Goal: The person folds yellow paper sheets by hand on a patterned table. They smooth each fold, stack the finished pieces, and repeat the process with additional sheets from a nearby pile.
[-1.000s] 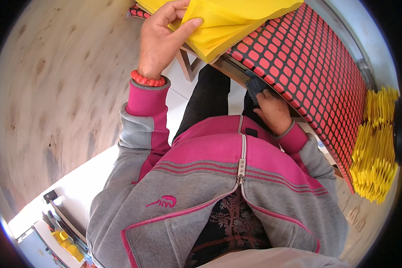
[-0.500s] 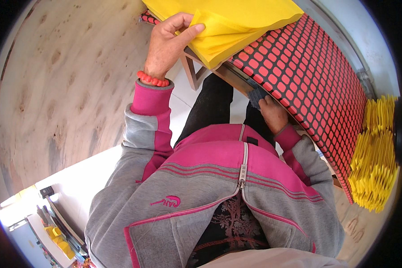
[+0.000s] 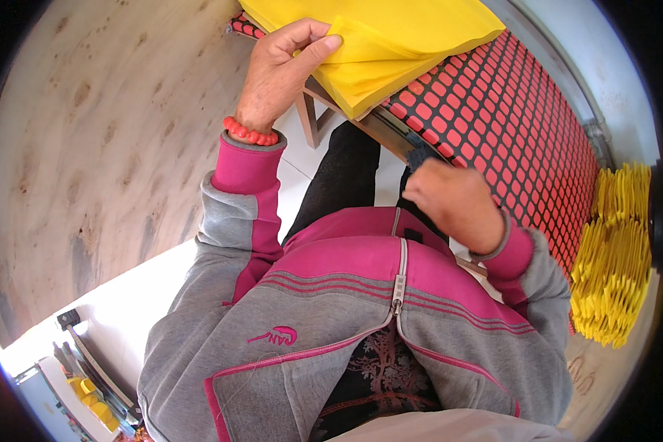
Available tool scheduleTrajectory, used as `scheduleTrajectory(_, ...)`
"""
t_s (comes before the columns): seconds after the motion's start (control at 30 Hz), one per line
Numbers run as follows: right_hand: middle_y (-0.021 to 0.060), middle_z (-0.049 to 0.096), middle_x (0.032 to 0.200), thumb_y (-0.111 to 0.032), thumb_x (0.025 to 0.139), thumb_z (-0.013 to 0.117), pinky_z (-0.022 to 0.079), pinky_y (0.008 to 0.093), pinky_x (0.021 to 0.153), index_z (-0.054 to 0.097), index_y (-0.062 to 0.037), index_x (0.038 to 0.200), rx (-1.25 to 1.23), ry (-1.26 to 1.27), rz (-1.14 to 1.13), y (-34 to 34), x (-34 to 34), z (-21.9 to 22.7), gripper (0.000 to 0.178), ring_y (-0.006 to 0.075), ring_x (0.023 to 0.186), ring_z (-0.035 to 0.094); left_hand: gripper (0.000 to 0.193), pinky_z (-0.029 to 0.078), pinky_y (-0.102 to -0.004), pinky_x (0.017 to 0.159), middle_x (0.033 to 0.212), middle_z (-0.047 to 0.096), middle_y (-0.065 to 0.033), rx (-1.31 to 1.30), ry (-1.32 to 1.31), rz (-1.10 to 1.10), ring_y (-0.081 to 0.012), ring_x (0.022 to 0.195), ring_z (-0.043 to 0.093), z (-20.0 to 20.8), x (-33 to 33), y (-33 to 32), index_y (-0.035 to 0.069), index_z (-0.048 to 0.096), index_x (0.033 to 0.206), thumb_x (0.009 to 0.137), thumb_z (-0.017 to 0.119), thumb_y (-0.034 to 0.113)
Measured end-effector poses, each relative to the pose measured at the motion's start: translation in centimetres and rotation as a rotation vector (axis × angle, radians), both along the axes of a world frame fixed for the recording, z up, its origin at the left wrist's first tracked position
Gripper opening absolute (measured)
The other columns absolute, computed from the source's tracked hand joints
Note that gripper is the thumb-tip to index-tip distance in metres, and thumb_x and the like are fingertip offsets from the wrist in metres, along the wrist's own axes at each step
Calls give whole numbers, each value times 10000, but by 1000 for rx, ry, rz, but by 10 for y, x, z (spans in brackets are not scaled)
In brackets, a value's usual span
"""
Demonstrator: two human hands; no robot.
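My left hand (image 3: pixel 287 66) pinches a near edge of the yellow fabric sheets (image 3: pixel 390 51) between thumb and fingers, and the top layer is creased and lifted there. The sheets lie stacked on a table covered with a red-and-black patterned cloth (image 3: pixel 523 110). In front of the table's near edge, above my lap, is my right hand (image 3: pixel 457 202), its fingers curled in and slightly blurred. What it holds, if anything, is hidden. Just beyond its knuckles a dark, rough piece of material (image 3: pixel 420 156) shows at the table edge.
A thick bundle of folded yellow pieces (image 3: pixel 613 258) stands at the far right by the wall. A large pale wooden board (image 3: pixel 96 147) fills the left side. Beneath the table is a wooden leg (image 3: pixel 309 121). Yellow items (image 3: pixel 92 401) sit at the lower left.
My right hand has come away from the dark material at the table edge and moved nearer my body, rising over my lap. My left hand keeps its pinch on the yellow sheet.
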State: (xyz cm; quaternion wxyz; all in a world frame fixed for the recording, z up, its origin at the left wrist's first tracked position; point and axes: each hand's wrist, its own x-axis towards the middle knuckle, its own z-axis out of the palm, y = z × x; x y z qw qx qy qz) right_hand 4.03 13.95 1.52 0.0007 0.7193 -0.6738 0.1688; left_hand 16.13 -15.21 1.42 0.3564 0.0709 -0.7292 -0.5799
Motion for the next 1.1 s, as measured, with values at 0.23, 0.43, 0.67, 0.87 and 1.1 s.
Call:
scheduleTrajectory(0.23, 100, 675, 858, -247, 855, 813, 520, 334, 670, 644, -43, 858, -620, -186, -33, -120, -37, 57, 264, 246, 777, 681, 186, 483, -219, 843, 983, 711, 30, 2, -21, -52, -38, 902, 614, 5, 0, 3, -1, 704, 1082, 1030, 650, 169)
scheduleTrajectory(0.43, 120, 696, 876, -326, 894, 786, 526, 364, 697, 676, -17, 894, -607, -361, -70, -143, -49, 23, 327, 290, 796, 692, 219, 506, -226, 773, 901, 701, 28, 6, -8, -2, -40, 855, 612, 5, -2, 5, -15, 704, 1052, 1017, 663, 197)
scheduleTrajectory(0.67, 131, 689, 848, -277, 921, 731, 515, 407, 717, 682, -8, 886, -594, -407, -64, -144, -43, 19, 276, 313, 787, 673, 219, 494, -216, 750, 887, 683, 29, 34, 19, 18, -41, 832, 597, 2, -3, 11, -6, 703, 1031, 1016, 663, 209)
scheduleTrajectory(0.87, 170, 739, 1081, -204, 952, 741, 559, 329, 869, 658, 1, 1003, -502, -302, -76, -138, -44, 21, 227, 245, 960, 723, 224, 489, -212, 762, 899, 679, 35, 44, 14, 25, -40, 838, 592, 3, -2, 11, -3, 702, 1032, 1021, 659, 216)
scheduleTrajectory(1.1, 166, 736, 1074, -204, 936, 757, 566, 325, 851, 653, -2, 1023, -481, -337, -71, -137, -48, 17, 243, 250, 957, 723, 227, 494, -218, 780, 914, 682, 31, 24, 22, 18, -44, 855, 596, 2, -1, 10, -6, 703, 1044, 1019, 660, 215)
